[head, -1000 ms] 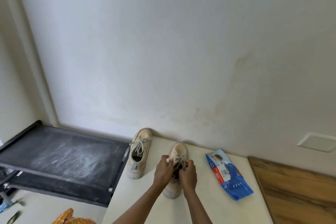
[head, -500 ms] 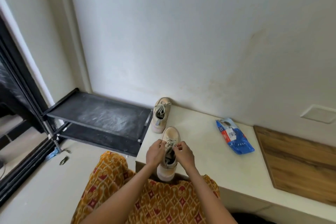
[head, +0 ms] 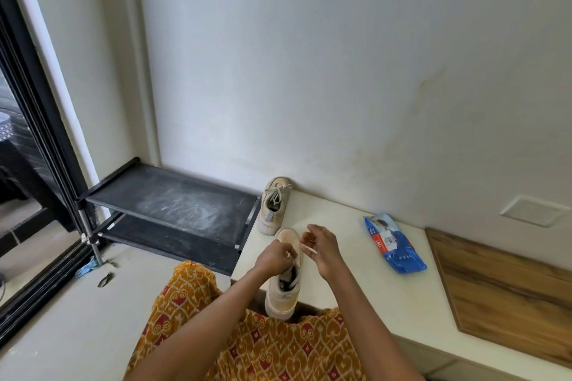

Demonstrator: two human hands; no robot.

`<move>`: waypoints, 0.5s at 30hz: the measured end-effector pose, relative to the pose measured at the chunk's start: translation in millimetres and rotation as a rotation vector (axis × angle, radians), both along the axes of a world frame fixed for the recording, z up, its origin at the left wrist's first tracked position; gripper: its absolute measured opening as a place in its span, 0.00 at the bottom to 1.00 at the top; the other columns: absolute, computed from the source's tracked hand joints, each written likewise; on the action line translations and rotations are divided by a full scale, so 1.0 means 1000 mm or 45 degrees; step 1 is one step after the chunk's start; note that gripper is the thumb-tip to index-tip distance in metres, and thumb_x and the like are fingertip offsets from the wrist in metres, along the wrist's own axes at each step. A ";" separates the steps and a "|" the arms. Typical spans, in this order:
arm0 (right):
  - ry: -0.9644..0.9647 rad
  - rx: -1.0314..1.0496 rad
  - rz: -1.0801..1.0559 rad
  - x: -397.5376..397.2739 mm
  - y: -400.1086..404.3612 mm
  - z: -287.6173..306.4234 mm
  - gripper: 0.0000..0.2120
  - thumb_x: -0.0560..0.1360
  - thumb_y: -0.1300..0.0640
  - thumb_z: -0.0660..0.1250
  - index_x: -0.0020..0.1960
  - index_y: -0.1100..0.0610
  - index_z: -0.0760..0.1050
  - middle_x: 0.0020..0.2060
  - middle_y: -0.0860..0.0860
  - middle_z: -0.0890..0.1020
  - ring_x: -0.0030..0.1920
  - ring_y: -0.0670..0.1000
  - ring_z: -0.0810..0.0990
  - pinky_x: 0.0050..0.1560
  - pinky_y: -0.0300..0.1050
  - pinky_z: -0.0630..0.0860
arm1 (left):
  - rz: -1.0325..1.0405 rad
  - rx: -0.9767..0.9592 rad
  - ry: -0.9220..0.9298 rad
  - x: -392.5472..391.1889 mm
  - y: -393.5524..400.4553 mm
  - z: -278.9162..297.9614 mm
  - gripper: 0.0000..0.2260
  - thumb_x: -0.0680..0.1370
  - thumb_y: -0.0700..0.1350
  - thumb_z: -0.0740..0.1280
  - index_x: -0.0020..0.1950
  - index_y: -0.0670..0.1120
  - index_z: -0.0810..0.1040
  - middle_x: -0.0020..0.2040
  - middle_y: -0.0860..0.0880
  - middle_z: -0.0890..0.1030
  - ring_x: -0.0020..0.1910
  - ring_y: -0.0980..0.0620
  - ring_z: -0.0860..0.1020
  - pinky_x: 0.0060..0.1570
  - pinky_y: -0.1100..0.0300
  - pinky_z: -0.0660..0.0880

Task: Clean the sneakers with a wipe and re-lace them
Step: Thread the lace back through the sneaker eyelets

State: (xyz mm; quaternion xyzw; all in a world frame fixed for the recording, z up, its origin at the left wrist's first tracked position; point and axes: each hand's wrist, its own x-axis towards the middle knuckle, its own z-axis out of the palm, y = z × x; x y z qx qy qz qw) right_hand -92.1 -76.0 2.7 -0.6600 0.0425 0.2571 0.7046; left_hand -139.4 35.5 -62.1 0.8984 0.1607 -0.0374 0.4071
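Both hands pinch a lace [head: 305, 249] above the near sneaker [head: 283, 288]: left hand [head: 275, 260] fingers curled tight, right hand [head: 322, 246] fingers loosely bent beside them.

Open white ledge top [head: 349, 260] lies between the beige lace-up sneaker [head: 283, 281] at its front edge and the blue plastic wipe packet [head: 394, 246]; a second beige sneaker [head: 274, 206] blocks the left rear corner.

We see soft, even daylight entering from the glass door [head: 21, 145] at the left of the frame, leaving the wall [head: 309, 56] bright and slightly bluish. Shadows are faint and short. The wide lens bends straight lines near the left edge. Focus is fair overall, though fine detail looks smeared and both hands are slightly blurred.
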 end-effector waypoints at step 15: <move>-0.335 -0.743 0.362 -0.015 -0.003 -0.053 0.08 0.76 0.55 0.64 0.52 0.57 0.78 0.46 0.52 0.82 0.43 0.47 0.79 0.35 0.34 0.71 | 0.194 -0.739 0.138 0.010 0.006 0.024 0.09 0.78 0.36 0.55 0.45 0.46 0.73 0.40 0.48 0.75 0.38 0.53 0.73 0.38 0.62 0.69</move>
